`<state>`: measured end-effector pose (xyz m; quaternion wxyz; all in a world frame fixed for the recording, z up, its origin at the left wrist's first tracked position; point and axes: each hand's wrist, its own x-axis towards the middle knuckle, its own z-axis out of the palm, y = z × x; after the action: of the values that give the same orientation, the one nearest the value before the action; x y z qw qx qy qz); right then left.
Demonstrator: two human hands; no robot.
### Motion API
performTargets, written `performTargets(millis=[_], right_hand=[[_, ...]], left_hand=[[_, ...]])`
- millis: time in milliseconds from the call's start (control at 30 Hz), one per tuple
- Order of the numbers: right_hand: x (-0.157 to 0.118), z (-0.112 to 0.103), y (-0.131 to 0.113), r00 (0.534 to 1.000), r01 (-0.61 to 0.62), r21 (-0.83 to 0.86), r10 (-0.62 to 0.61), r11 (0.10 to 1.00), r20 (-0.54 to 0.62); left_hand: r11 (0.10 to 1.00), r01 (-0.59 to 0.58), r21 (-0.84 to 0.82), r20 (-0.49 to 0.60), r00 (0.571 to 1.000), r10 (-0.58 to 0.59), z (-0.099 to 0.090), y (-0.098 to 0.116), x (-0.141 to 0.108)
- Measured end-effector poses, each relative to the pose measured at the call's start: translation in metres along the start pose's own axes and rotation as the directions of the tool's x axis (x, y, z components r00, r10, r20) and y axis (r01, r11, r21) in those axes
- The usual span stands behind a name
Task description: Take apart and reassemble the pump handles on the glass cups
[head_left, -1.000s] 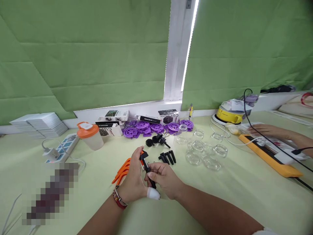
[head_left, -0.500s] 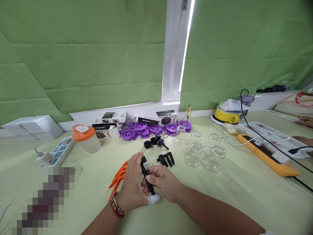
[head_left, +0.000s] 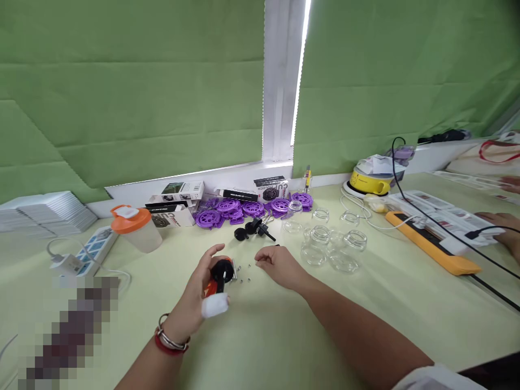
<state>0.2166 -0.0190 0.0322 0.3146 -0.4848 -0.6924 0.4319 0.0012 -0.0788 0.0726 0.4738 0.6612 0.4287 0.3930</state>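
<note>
A black round-headed part [head_left: 221, 269] is grasped by the left hand [head_left: 194, 298] above the bench [head_left: 264, 336], well before its far edge, where "HOLDER" is read on a carton [head_left: 270, 190]. The right hand's [head_left: 281, 266] hold cannot be told.

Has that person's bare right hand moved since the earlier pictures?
Yes. Judged against the clear, round-bodied jars, the right hand has moved forward and to the right, nearer to them.
</note>
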Motion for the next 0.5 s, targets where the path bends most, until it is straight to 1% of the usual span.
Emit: performTargets(millis=[33, 67, 133, 233, 333, 400, 500], right_hand=[[0.001, -0.002, 0.003, 0.999, 0.051, -0.166, -0.051, 0.985, 0.003], [0.002, -0.002, 0.005, 0.995, 0.102, -0.296, -0.096, 0.95, 0.036], [0.002, 0.003, 0.007, 0.981, 0.186, -0.438, -0.143, 0.879, 0.131], [0.002, 0.015, 0.01, 0.962, 0.255, -0.526, -0.157, 0.811, 0.224], [0.004, 0.026, 0.014, 0.952, 0.288, -0.582, -0.16, 0.76, 0.262], [0.005, 0.029, 0.016, 0.949, 0.3, -0.594, -0.171, 0.747, 0.265], [0.005, 0.03, 0.015, 0.953, 0.29, -0.593, -0.17, 0.752, 0.25]], left_hand=[[0.995, 0.044, -0.092, 0.042, 0.998, -0.04, -0.002, 0.002, 0.0], [0.981, 0.088, -0.173, 0.081, 0.994, -0.074, -0.002, 0.002, 0.0], [0.938, 0.182, -0.295, 0.137, 0.98, -0.147, -0.002, 0.002, 0.0], [0.853, 0.351, -0.386, 0.202, 0.935, -0.293, 0.002, -0.002, 0.0], [0.776, 0.479, -0.411, 0.256, 0.877, -0.406, 0.003, -0.006, 0.001], [0.745, 0.521, -0.418, 0.275, 0.854, -0.442, 0.004, -0.007, 0.002], [0.726, 0.543, -0.422, 0.284, 0.84, -0.463, 0.004, -0.012, 0.004]])
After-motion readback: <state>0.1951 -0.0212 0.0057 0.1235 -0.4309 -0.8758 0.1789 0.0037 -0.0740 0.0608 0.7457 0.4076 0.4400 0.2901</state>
